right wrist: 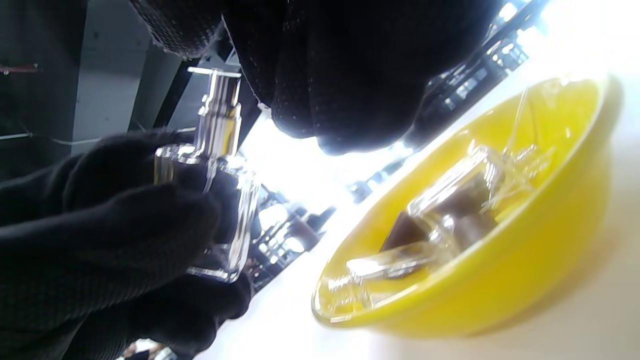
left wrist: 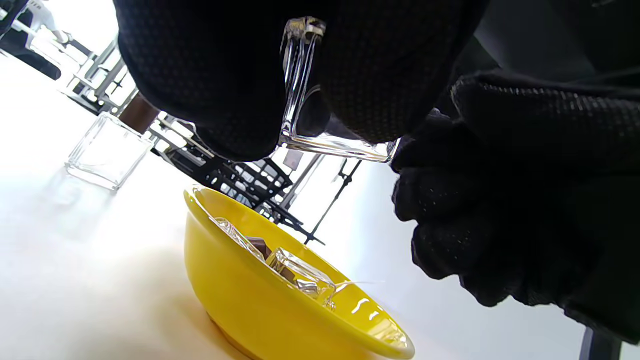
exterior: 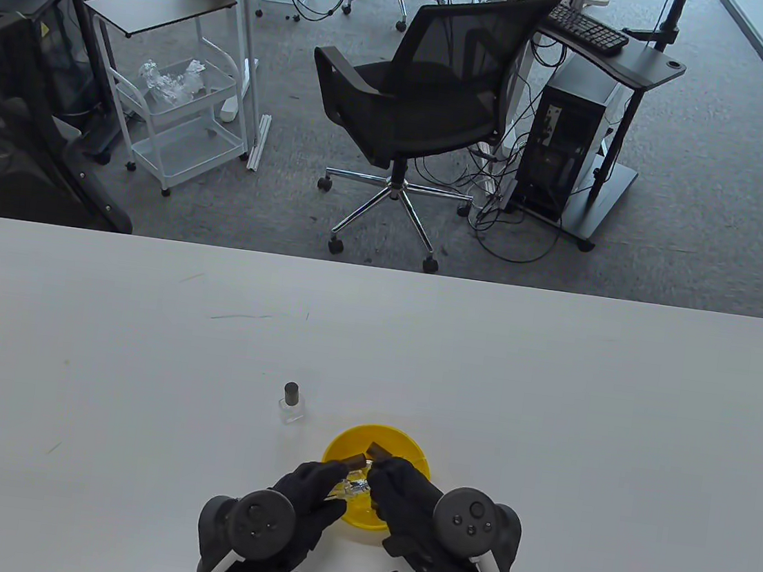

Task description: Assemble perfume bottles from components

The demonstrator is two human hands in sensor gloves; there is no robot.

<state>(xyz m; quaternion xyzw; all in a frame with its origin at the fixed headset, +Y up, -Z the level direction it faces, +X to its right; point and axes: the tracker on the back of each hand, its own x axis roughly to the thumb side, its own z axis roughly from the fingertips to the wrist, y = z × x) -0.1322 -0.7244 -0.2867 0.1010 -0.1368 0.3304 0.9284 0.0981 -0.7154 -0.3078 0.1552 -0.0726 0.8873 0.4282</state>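
Left hand (exterior: 300, 498): it is gripping a clear glass bottle (left wrist: 305, 95) above the near-left rim of the yellow bowl (exterior: 343, 442), fingers (left wrist: 210, 85) clamped on the glass on both sides, probably to keep the neck steady and facing the other hand
Bottle in hand: its silver spray pump (right wrist: 217, 112) is already sitting in the neck, so the judgement is that only a cap is missing
Right hand (exterior: 408, 494): it is hovering just right of the bottle over the bowl, fingers curled inward; whether they are pinching a part I cannot tell, as the glove hides the tips
Hand pose: both palms are facing down, trackers up, wrists coming in from the near edge and knuckles almost meeting over the bowl
Bowl contents: more glass bottles and brown caps (exterior: 378, 450) are lying loose in it, likely kept there so parts stay within reach of both hands
Finished bottle (exterior: 291, 405): it is standing upright with a dark cap on, on the table (exterior: 549, 390) just far-left of the bowl, apart from it, seemingly set aside as done
Next move, as a guess: seating a cap on the pump calls for lining it up squarely
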